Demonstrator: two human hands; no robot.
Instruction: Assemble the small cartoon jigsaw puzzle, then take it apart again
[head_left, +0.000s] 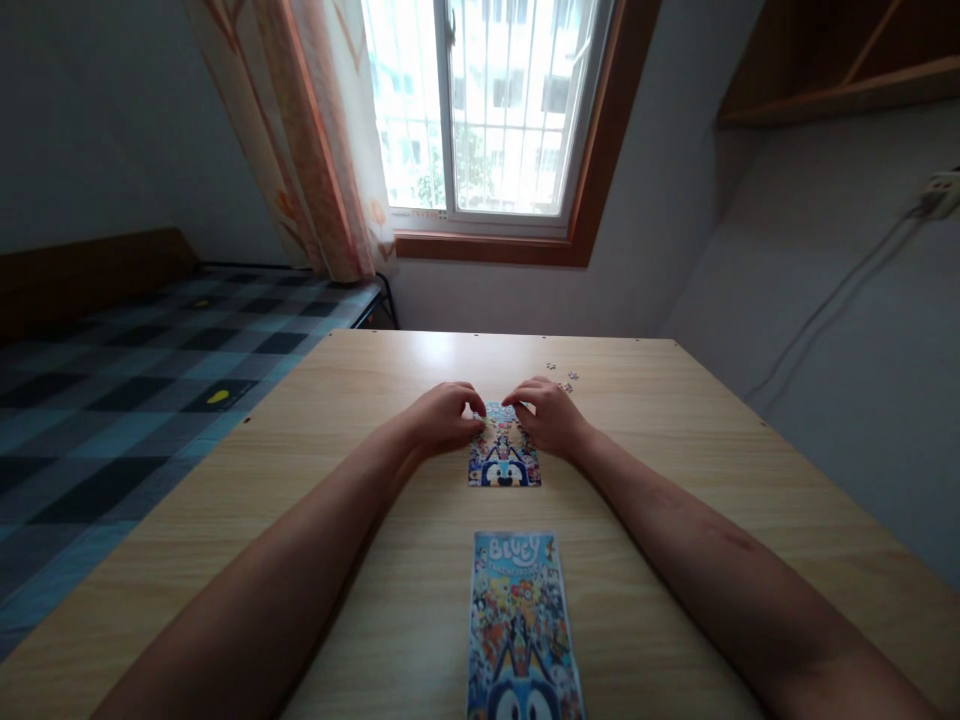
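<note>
A small, partly built colourful jigsaw puzzle lies in the middle of the wooden table. My left hand rests on its upper left corner with the fingers curled down onto the pieces. My right hand sits on the upper right corner, fingers bent and pressed on the puzzle's top edge. The fingertips of both hands nearly meet over the top of the puzzle. Nearer to me lies a printed reference picture with a blue cartoon dog.
Several loose puzzle pieces lie on the table just beyond my right hand. A bed with a checked blue cover stands to the left. A window and curtain are behind the table; a wall is close on the right.
</note>
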